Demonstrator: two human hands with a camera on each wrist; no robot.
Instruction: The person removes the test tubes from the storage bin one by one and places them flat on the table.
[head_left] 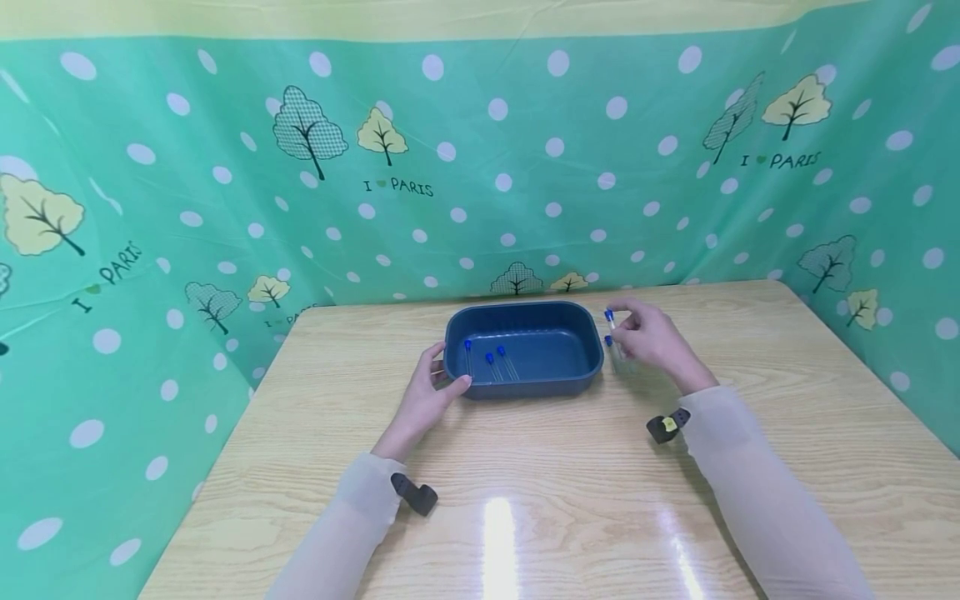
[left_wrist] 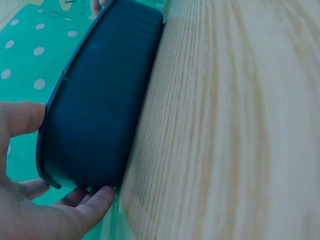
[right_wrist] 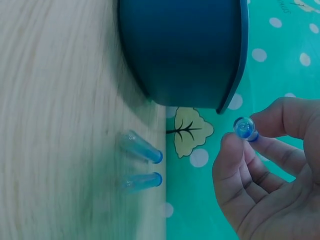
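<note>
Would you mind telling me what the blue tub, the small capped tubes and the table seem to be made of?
The tub looks like moulded plastic: even dark blue, rounded corners, thin rim, soft sheen. The tube in the right hand looks like clear plastic or glass with a glossy blue cap. The table shows pale wood grain under a glossy coat, possibly laminate.

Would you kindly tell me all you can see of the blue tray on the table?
The blue tray is a dark blue oblong basin with rounded corners, a thin out-turned rim and smooth walls that look like plastic. It stands upright on the wooden table, near its far edge. Three clear tubes with blue caps lie inside at its left. The left hand holds its left end, thumb on the rim. The right hand is beside its right end, apart from it.
</note>
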